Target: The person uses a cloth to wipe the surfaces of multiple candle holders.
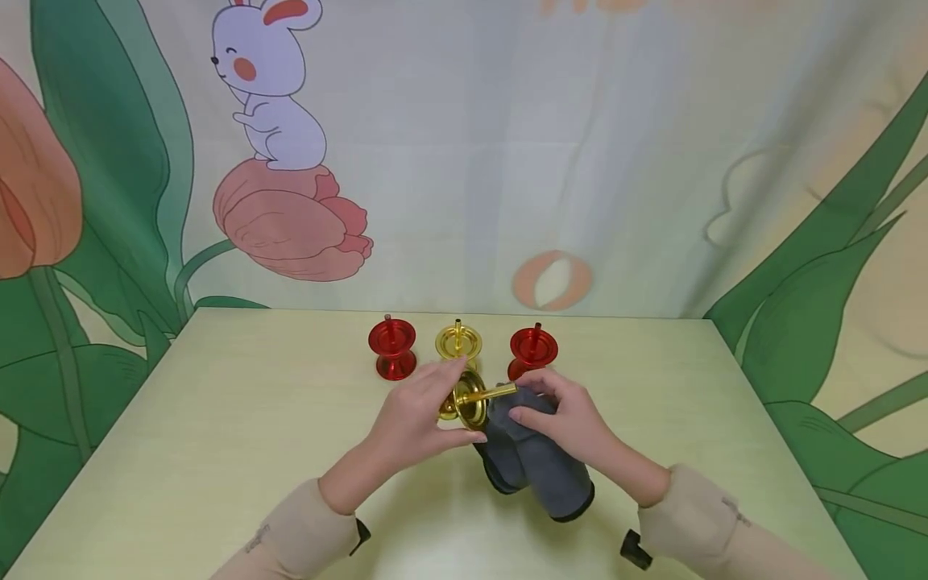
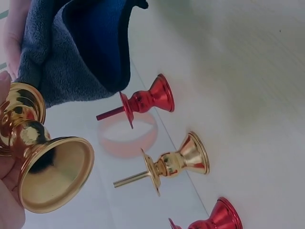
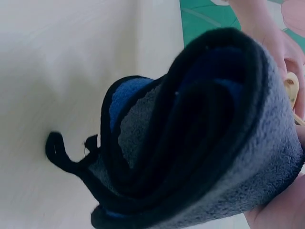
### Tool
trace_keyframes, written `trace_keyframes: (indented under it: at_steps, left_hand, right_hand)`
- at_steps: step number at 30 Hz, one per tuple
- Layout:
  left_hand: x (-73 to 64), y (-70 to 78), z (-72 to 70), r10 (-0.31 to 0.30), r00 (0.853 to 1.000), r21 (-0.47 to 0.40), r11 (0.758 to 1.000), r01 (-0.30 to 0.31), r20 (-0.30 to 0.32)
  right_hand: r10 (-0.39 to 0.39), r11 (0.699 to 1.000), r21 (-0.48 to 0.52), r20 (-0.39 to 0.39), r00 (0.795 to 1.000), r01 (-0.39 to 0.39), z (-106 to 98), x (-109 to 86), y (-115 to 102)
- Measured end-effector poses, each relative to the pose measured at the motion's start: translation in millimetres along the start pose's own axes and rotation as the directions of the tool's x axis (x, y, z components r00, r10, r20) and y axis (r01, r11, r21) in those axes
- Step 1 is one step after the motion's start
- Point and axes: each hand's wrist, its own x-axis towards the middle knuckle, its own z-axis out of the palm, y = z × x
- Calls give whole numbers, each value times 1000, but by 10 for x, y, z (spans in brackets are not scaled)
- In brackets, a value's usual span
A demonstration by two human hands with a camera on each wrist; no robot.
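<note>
My left hand (image 1: 413,415) grips a gold candle holder (image 1: 471,400) by its body, tipped sideways above the table with its thin spike towards the right. In the left wrist view the hollow underside of the gold candle holder (image 2: 59,176) faces the camera. My right hand (image 1: 573,419) pinches a folded grey towel (image 1: 554,475), held beside the candle holder's dish and spike. The towel hangs down in folds. Black edging, a blue inner side and a hanging loop of the towel (image 3: 267,162) show in the right wrist view.
Behind my hands, a red candle holder (image 1: 395,364), a second gold one (image 1: 459,342) and another red one (image 1: 534,346) stand upright in a row on the pale table (image 1: 239,411). A printed curtain (image 1: 435,161) hangs along the table's far edge.
</note>
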Motion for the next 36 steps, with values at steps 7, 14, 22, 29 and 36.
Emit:
trace_keyframes:
  at_steps: [7, 14, 22, 29, 36]
  left_hand:
    - [-15, 40, 36, 42, 999, -30, 999, -43, -26]
    - [-28, 80, 44, -4, 1000, -64, 998, 5, 6]
    - [-11, 137, 1, -151, 978, -279, 942, 187, 143]
    - [-7, 132, -57, -195, 929, -454, 828, 327, 314]
    - [3, 102, -64, -214, 894, -520, 750, 409, 394]
  right_hand:
    - [66, 995, 73, 61, 996, -70, 107, 18, -79]
    - [78, 993, 85, 42, 996, -81, 158, 24, -95]
    - [63, 982, 177, 31, 998, -67, 175, 36, -88]
    - [100, 958, 263, 68, 993, -114, 159, 41, -102]
    - [112, 939, 318, 85, 990, -134, 135, 45, -108]
